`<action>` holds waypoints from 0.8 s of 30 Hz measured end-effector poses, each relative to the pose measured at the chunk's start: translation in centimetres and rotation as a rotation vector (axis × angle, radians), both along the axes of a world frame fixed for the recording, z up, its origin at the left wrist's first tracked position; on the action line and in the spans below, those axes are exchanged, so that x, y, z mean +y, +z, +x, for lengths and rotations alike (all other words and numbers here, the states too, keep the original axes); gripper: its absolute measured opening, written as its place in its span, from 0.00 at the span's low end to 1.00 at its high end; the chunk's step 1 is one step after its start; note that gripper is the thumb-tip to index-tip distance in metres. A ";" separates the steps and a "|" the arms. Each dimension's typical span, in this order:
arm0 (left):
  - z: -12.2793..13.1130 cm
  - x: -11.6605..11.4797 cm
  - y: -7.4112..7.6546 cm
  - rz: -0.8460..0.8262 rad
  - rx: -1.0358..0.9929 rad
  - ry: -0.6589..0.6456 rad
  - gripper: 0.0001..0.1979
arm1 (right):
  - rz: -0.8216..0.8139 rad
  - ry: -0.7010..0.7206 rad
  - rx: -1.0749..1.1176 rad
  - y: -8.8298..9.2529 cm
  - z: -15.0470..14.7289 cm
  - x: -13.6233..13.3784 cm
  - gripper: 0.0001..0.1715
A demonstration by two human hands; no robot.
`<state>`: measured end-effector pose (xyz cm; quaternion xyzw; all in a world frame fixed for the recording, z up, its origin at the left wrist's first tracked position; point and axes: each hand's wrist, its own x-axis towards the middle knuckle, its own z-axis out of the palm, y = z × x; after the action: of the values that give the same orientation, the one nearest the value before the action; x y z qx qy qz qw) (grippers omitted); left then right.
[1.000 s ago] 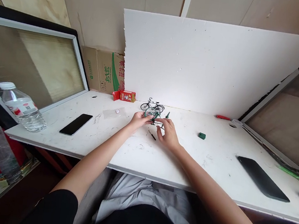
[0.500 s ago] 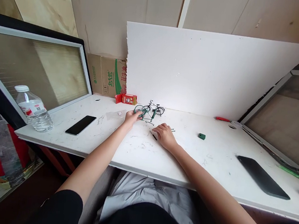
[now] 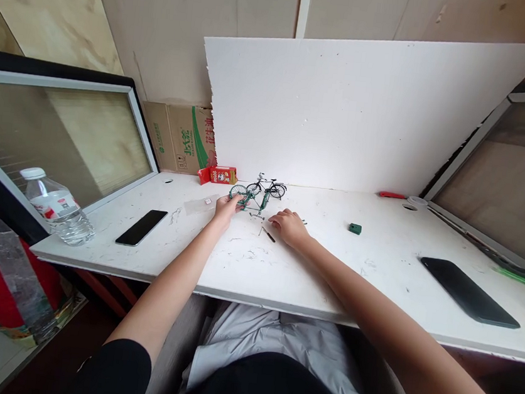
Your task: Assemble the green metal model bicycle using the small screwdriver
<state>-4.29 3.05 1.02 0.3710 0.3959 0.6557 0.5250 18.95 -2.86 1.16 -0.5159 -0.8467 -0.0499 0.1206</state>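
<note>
My left hand point(image 3: 225, 210) is closed on a green model bicycle point(image 3: 264, 202), gripping it by the wheel end. That bicycle is tilted, with its handlebar low over the tabletop. Just behind it, a black model bicycle point(image 3: 276, 190) stands on the table. My right hand point(image 3: 291, 228) rests low at the table to the right of the green bicycle, fingers bent together; whatever the fingertips pinch, if anything, is hidden. A thin dark rod point(image 3: 268, 235) lies in front of its fingertips. Thin green pieces point(image 3: 305, 222) show just beyond this hand.
On the white table point(image 3: 329, 280) lie a dark green block point(image 3: 355, 228), a phone point(image 3: 141, 227), a black slab-like object point(image 3: 468, 292), a clear plastic bag point(image 3: 199, 205) and a red box point(image 3: 223, 175). A water bottle point(image 3: 59, 208) stands left. A white board point(image 3: 362, 113) leans behind.
The camera view has tilted slightly. My right hand has shifted off the dark rod, which now shows more fully. My left hand still holds the green bicycle.
</note>
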 end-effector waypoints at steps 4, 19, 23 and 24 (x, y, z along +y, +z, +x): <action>0.1 -0.2 0.0 0.003 -0.010 0.002 0.07 | -0.021 0.029 -0.033 0.6 -0.6 0.9 0.21; -0.3 -0.3 0.2 0.029 -0.062 -0.025 0.09 | -0.006 0.062 -0.174 0.3 -2.8 1.6 0.18; -0.2 -0.6 0.4 0.047 -0.072 -0.057 0.12 | -0.021 0.072 -0.179 0.5 -2.8 1.8 0.18; -0.2 -0.7 0.5 0.050 -0.075 -0.060 0.13 | -0.023 0.071 -0.176 0.6 -2.8 1.8 0.17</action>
<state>-4.53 2.34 1.48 0.3708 0.3481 0.6627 0.5497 16.14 -1.07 1.75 -0.4805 -0.8723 -0.0807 0.0415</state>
